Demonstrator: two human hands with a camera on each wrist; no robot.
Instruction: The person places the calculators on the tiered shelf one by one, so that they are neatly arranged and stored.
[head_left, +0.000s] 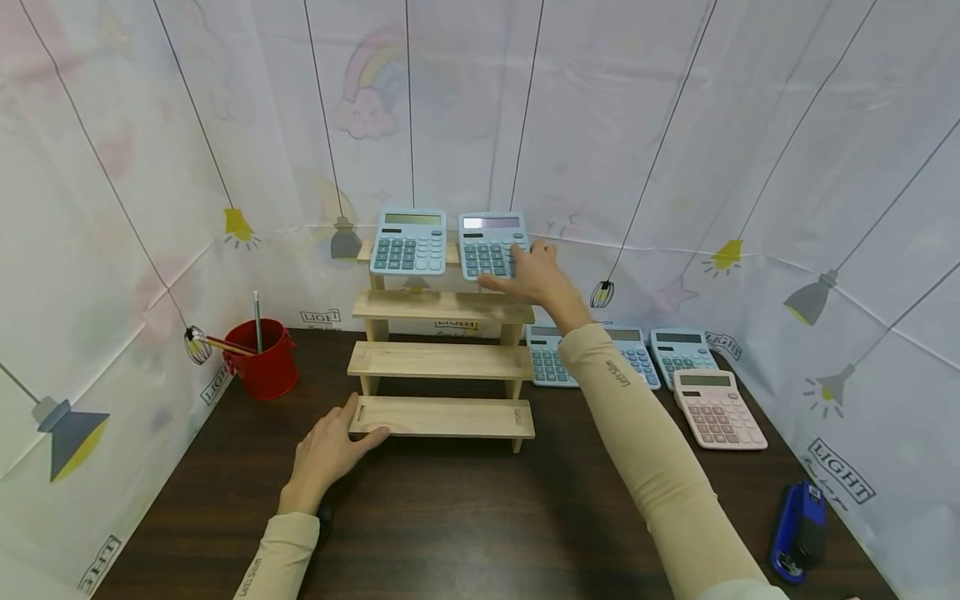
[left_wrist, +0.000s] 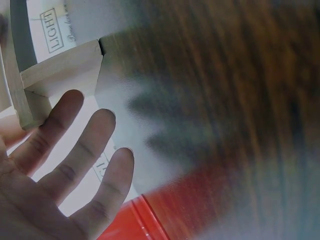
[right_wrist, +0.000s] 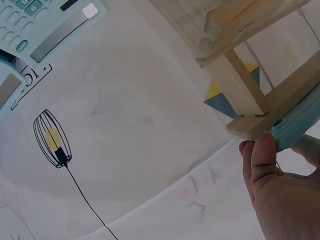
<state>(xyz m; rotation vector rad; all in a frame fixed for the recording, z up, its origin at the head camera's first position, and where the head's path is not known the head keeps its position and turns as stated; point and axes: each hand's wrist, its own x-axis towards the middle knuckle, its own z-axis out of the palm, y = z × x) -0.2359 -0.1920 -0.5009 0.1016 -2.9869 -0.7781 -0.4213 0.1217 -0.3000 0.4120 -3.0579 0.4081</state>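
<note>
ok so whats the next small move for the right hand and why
Probably let go and draw back. The right hand grips the second blue calculator, which already seems to sit on the top shelf beside the first one, while the left hand steadies the rack.

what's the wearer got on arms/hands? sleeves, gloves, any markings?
Both arms wear snug beige sleeves down to the wrist: left sleeve, right sleeve. Each carries a small dark line of lettering running along the forearm, too small to read. The left hand and right hand are bare: no gloves, and no rings or watch that I can see.
</note>
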